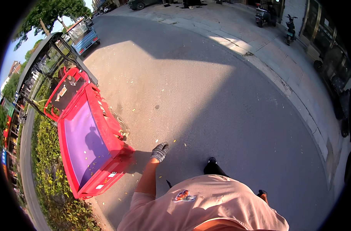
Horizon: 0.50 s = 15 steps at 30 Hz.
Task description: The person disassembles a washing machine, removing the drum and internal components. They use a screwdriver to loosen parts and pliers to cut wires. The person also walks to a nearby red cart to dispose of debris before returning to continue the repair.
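Asphalt street [206, 100], part sun, part shade; hedge [48, 154] along left edge. Head view: left hand [159, 151], grey knit glove, fingers loosely curled, grasping nothing, near rear corner of red cargo tricycle [88, 134], not touching. Right hand [263, 195] mostly hidden behind torso; state can't tell.

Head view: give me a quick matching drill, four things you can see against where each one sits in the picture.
Things:
1. left hand in a grey knit glove
2. red cargo tricycle
3. green hedge
4. parked scooters

Places:
A. far left, along the roadside
B. top right, on the paved sidewalk
C. centre, stretched out over the asphalt, empty
D. left of the hand, its open bed lined purple

Pairs: 1-C, 2-D, 3-A, 4-B
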### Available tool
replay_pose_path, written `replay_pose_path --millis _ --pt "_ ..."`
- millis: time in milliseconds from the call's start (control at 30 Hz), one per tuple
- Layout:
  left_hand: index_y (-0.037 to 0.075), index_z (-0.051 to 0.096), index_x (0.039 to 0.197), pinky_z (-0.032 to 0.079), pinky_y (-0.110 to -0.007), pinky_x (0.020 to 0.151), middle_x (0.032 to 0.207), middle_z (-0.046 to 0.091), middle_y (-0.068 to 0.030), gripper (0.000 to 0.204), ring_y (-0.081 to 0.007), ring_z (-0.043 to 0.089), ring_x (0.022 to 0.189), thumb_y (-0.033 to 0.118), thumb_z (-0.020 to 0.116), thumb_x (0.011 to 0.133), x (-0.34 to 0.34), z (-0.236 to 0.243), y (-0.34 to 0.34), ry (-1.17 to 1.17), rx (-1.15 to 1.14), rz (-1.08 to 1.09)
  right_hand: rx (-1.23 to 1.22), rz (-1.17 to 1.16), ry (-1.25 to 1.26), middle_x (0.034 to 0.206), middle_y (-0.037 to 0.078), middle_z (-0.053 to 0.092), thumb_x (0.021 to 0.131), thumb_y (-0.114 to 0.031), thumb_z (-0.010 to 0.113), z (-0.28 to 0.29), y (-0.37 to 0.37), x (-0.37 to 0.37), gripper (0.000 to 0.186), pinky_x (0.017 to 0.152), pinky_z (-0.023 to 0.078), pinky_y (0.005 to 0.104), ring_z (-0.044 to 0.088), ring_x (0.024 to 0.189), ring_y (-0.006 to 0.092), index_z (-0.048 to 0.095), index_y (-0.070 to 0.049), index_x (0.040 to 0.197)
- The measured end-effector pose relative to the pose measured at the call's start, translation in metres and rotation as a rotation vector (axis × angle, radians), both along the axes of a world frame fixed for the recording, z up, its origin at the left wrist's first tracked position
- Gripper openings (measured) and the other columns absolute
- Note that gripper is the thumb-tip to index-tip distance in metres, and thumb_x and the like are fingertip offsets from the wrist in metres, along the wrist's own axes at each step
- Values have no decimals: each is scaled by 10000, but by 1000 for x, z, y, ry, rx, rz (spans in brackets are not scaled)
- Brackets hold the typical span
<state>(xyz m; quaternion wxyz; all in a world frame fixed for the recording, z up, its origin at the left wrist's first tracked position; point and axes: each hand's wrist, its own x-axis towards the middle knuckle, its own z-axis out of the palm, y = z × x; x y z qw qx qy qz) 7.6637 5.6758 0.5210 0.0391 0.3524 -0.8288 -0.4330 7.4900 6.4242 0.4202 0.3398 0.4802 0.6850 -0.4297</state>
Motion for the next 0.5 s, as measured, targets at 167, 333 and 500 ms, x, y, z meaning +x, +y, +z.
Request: replay_pose_path --millis 167,333,500 --pt "60 632 1088 469 -416 925 1169 624 -175 333 -360 593 1059 306 525 891 -20 -55 -110 -550 -507 -719 88 1391 312 974 109 676 839 -290 667 28 -324 -333 365 674 522 386 640 895 222 598 -37 1092" --pt "56 654 880 480 -413 525 731 645 -127 287 -240 636 635 285 484 911 -77 -61 -172 -833 554 534 -63 1416 700 1288 86 585 873 -326 628 101 -629 -620 576 809 531 301 626 978 170 475 -28 1342" --pt "39 603 907 499 -472 527 693 594 -134 236 -294 618 595 269 552 898 -192 -72 -331 -591 916 1131 -4 1630 924 1376 52 526 870 -436 563 82 -852 -787 633 1012 405 361 534 1174 220 462 -59 1368"
